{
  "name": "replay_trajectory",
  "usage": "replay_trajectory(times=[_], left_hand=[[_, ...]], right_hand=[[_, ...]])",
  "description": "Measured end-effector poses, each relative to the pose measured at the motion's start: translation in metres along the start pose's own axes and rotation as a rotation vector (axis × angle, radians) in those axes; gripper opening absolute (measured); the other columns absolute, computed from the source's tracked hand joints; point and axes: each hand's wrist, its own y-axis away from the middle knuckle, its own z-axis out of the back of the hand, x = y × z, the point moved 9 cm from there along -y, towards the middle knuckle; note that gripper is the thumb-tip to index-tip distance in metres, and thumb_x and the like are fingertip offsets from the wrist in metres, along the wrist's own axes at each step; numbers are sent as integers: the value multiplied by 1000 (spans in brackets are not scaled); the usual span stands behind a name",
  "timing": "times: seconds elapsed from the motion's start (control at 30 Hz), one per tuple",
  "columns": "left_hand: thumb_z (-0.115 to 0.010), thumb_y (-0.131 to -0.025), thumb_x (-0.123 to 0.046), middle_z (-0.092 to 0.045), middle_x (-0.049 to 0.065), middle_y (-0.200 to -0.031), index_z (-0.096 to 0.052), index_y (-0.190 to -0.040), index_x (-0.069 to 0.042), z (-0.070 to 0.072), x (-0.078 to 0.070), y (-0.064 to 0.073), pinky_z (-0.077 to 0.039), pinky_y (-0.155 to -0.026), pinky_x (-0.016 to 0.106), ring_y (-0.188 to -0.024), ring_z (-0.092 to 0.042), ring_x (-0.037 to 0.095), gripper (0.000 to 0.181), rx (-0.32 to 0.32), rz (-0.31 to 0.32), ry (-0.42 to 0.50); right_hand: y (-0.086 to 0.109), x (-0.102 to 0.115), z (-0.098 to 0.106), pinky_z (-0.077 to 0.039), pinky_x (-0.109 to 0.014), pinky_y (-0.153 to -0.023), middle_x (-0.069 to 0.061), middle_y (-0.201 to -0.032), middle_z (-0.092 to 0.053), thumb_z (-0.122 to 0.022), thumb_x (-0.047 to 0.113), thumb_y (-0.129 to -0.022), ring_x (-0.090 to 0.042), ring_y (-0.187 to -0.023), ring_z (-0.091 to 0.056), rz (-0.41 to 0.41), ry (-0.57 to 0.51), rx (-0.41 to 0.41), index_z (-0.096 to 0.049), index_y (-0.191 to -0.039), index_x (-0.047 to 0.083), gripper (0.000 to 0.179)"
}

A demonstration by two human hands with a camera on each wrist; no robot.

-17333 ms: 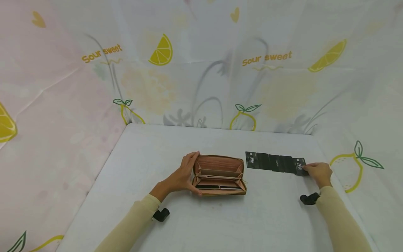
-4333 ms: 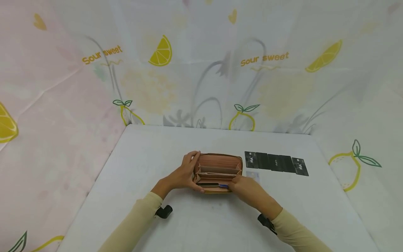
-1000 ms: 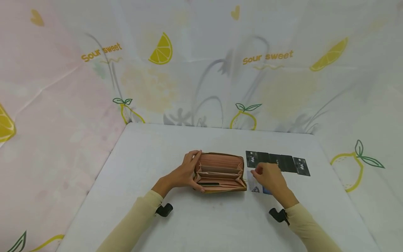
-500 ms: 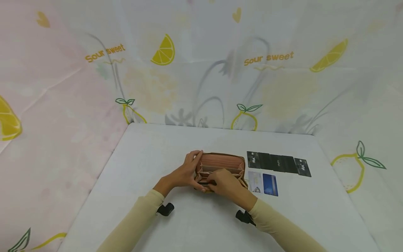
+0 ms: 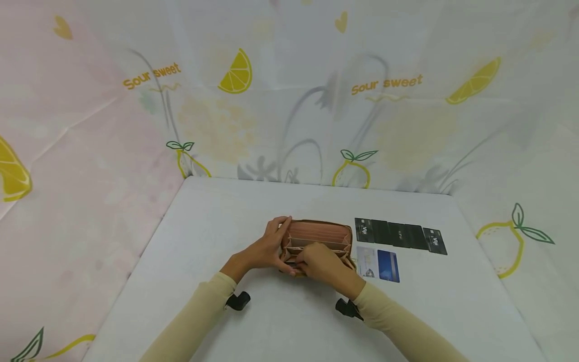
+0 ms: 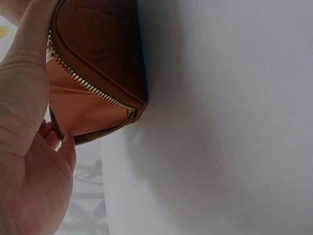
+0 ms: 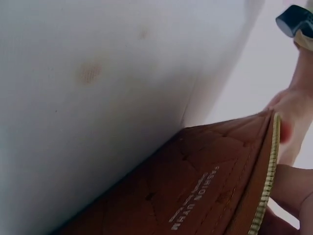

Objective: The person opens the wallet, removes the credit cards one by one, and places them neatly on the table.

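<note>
A brown zip-around wallet (image 5: 318, 229) stands unzipped on the white table, its pink-tan compartments facing up. My left hand (image 5: 262, 251) grips its left end, thumb at the front edge and fingers behind; the left wrist view shows the brass zipper (image 6: 93, 88) beside that hand. My right hand (image 5: 323, 264) reaches over the wallet's front compartment, thumb and fingers pinching at the card (image 5: 292, 265) in the left front slot. The fingertips are partly hidden inside. In the right wrist view, the wallet's quilted outside (image 7: 186, 176) fills the lower part.
Right of the wallet lie a pale card (image 5: 367, 261) and a blue card (image 5: 388, 265), side by side. Behind them, several black cards (image 5: 398, 235) form a row. Patterned cloth (image 5: 289, 100) hangs behind and beside the table (image 5: 235, 201).
The right hand laid the blue card beside the pale one, then moved left into the wallet's front compartment and to the left slot. The left hand has kept its grip.
</note>
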Motion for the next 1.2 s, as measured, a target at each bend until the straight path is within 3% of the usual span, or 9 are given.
replay_trajectory(times=[0.17, 0.43, 0.77, 0.97, 1.2], left_hand=[[-72, -56, -73, -14, 19, -150, -1, -155, 2, 0, 0, -1, -32, -106, 51, -133, -18, 36, 143, 4, -3, 7], [-70, -53, -75, -14, 19, -151, -2, -155, 2, 1, 2, 0, -32, -107, 50, -135, -17, 36, 144, 14, 15, 26], [-77, -54, -69, -16, 20, -149, -1, -155, 2, 2, 0, -2, -31, -106, 52, -133, -19, 36, 144, -1, -10, 30], [-71, -54, -74, -15, 19, -150, 1, -155, 0, 3, 1, -2, -31, -106, 51, -132, -19, 35, 144, 2, -8, 20], [-89, -54, -57, -17, 17, -148, -1, -155, 1, 1, 2, 0, -32, -106, 49, -131, -20, 33, 147, 2, 5, 30]], right_hand=[[3, 9, 2, -43, -22, -53, 5, -63, -53, -78, 26, -85, -7, -60, -50, 37, 131, -48, -69, -71, 14, 21], [8, 21, 8, -50, -25, -59, 3, -70, -57, -78, 23, -85, -14, -70, -58, 58, 303, -86, -73, -77, 15, 12], [15, 27, 10, -51, -23, -60, 1, -78, -59, -78, 18, -85, -13, -74, -57, 85, 414, -155, -74, -85, 12, 7], [17, 28, 11, -51, -24, -64, -2, -85, -62, -78, 12, -84, -15, -80, -58, 90, 438, -159, -74, -91, 10, 8], [17, 33, 25, -53, -26, -68, -4, -88, -63, -76, 11, -85, -16, -82, -60, 81, 431, -168, -74, -90, 6, 8]])
